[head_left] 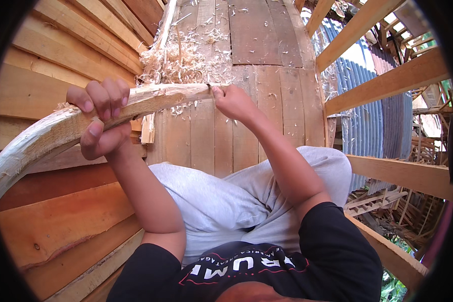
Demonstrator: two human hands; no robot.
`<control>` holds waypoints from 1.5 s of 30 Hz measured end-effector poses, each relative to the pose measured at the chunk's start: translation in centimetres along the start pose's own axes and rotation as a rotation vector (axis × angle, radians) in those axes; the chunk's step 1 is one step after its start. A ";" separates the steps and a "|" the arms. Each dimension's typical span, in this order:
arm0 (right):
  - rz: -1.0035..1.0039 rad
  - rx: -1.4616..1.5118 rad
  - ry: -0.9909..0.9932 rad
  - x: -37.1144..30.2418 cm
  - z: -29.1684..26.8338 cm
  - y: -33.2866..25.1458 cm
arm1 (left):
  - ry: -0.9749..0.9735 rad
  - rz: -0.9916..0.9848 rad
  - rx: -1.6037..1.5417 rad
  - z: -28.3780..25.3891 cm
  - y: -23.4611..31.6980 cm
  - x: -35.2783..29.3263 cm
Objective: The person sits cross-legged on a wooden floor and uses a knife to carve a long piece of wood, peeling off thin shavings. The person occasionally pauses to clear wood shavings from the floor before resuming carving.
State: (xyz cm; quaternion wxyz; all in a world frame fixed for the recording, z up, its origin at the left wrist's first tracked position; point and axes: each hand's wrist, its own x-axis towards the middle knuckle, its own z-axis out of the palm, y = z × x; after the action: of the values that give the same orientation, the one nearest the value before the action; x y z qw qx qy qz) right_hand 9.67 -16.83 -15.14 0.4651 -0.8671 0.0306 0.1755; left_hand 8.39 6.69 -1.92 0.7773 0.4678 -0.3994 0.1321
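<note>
A long, curved, peeled wooden pole [158,94] runs from the left edge across in front of me, its pale surface shaved and uneven. My left hand [103,116] is closed around its middle, fingers over the top and thumb on the near side. At the pole's thinner right end, my right hand [235,104] is closed, with the thumb pressed against the wood. Just left of that thumb sits a small dark mark or edge; what it is I cannot make out. The right fingers are mostly hidden behind the hand.
Curled wood shavings [173,65] lie heaped on the plank floor [246,131] beyond the pole. Stacked boards [60,221] rise along my left. On the right is an open wooden railing [387,83], with corrugated metal sheets [360,105] and scrap timber outside it.
</note>
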 end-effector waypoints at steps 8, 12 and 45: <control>0.090 -0.087 0.060 4.5 0.6 6.8 | -0.013 0.006 -0.037 -0.3 -0.1 0.0; 0.050 -0.088 0.001 0.6 0.2 0.2 | 0.028 -0.029 0.021 0.6 0.1 -0.3; 0.237 0.029 -0.034 3.3 0.7 4.0 | 0.242 0.004 0.070 -0.5 0.0 0.1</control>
State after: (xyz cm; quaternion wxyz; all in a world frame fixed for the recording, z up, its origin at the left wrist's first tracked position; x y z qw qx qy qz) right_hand 11.70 -18.11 -19.75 0.4540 -0.8477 0.1273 0.2433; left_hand 8.70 7.07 -1.97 0.8028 0.4743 -0.2988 0.2030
